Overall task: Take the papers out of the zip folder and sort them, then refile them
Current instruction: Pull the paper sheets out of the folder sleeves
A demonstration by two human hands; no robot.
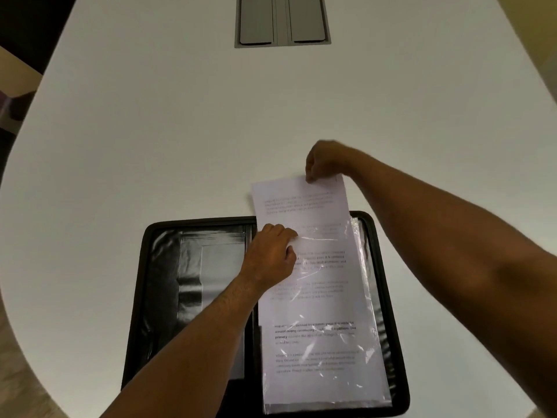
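A black zip folder (156, 297) lies open on the white table near me. Its right half carries clear plastic sleeves (366, 342) with printed papers inside. My right hand (324, 159) pinches the top edge of a printed sheet (301, 203) that sticks out beyond the folder's far edge, partly out of a sleeve. My left hand (271, 254) rests on the sleeve's left side near its mouth, fingers curled on the plastic. The folder's left half shows black pockets with nothing in them.
The white table (180, 131) stretches far ahead and to both sides. A grey cable hatch (281, 21) is set into it at the far middle. The table's curved edge runs along the left, with dark floor beyond.
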